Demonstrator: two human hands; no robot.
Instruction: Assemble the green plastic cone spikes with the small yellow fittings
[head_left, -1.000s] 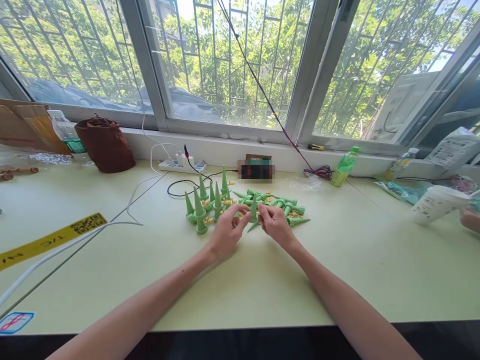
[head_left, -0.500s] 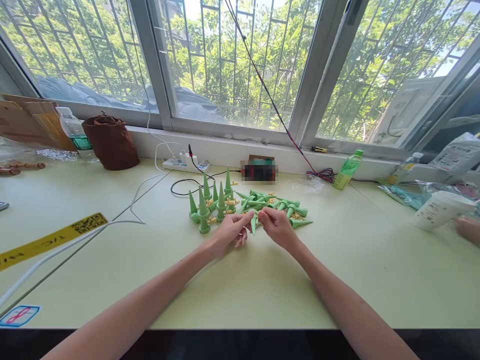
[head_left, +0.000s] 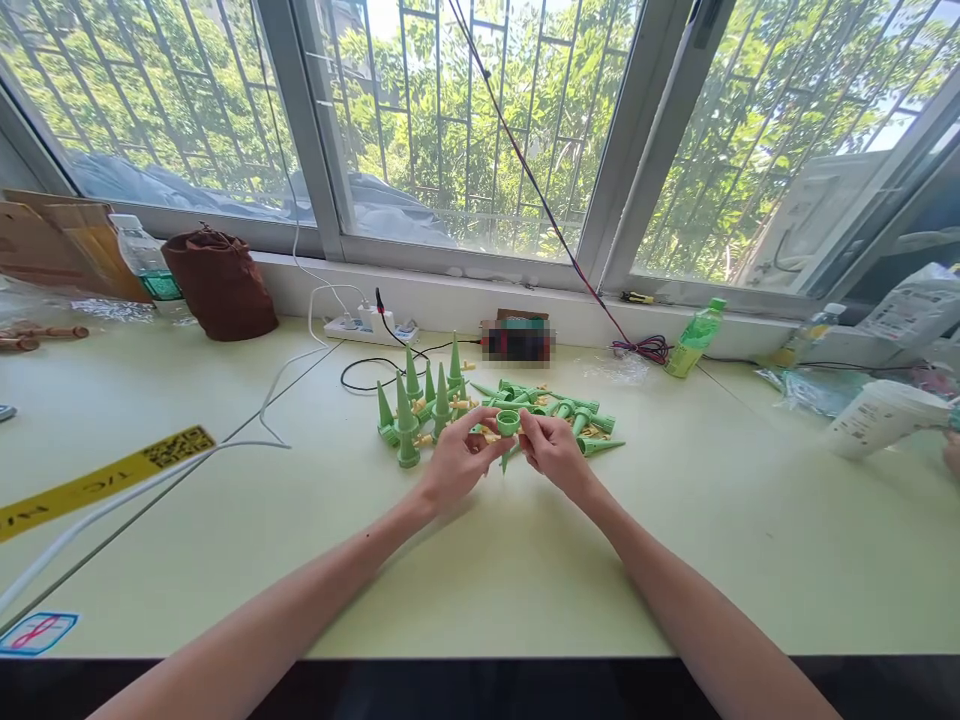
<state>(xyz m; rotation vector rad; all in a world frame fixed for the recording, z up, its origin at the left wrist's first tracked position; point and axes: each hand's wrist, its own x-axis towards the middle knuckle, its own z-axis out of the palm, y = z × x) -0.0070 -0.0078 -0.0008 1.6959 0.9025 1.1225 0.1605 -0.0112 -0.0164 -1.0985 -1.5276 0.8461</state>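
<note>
Between my hands a green watering spike (head_left: pixel 508 424) is held up, its round open cup facing me and its tip downward. The thumb and fingers of my left hand (head_left: pixel 463 455) curl around the cup's left side. My right hand (head_left: pixel 553 445) pinches at the cup's right side; whatever its fingertips press is mostly hidden. To the left, several green spikes (head_left: pixel 406 425) stand upright on their wide ends, with yellow valves on their sides. Behind and right of my hands lies a loose pile of more green spikes (head_left: pixel 581 412) with yellow parts.
A power strip (head_left: pixel 345 328), a blurred dark box (head_left: pixel 517 340) and cables line the back. A brown pouch (head_left: pixel 219 285) stands left, a green bottle (head_left: pixel 695 338) right. Further right lies a white cup (head_left: pixel 889 418), near another person's hand (head_left: pixel 952 455). Yellow tape (head_left: pixel 105 480) crosses the left side.
The spike in my hands has turned so its open cup now shows. My left hand has changed its hold to span the cup. At the right edge, the other person's hand has shifted.
</note>
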